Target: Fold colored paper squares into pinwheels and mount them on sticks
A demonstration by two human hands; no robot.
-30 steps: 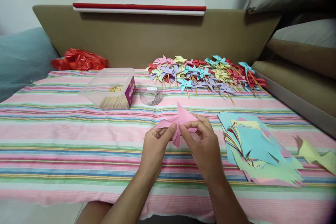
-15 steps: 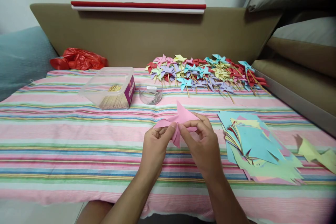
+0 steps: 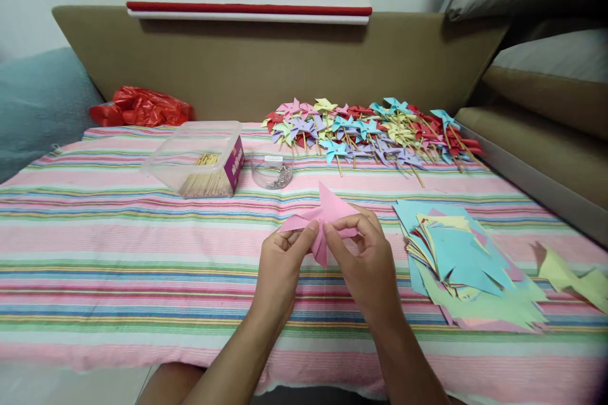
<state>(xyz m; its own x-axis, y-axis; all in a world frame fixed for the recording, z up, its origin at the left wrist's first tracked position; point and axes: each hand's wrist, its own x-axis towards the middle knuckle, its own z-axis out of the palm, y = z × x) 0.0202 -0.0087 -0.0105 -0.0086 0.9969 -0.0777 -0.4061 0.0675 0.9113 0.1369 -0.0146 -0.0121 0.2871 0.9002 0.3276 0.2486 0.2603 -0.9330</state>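
A pink paper pinwheel [image 3: 332,205] is held over the striped cloth, its blades folded in toward the middle. My left hand [image 3: 282,259] pinches it from the left, thumb near the centre. From the right, my right hand [image 3: 368,259] grips it with thumb and forefinger close to the centre. My fingertips partly cover the middle of the pinwheel. Beyond the hands stand a clear plastic box [image 3: 190,145] of thin wooden sticks [image 3: 206,180] and a round clear dish [image 3: 259,174] with small metal pins [image 3: 282,177].
Several finished pinwheels [image 3: 370,133] on sticks lie at the back. A stack of cut coloured paper [image 3: 470,259] is to the right, with a yellow folded paper [image 3: 572,278] beyond it. A red plastic bag [image 3: 152,107] sits back left. Cushions [image 3: 546,76] border the right side.
The hands and the pink pinwheel have stayed almost in place. My right thumb has shifted only slightly at the pinwheel's centre.
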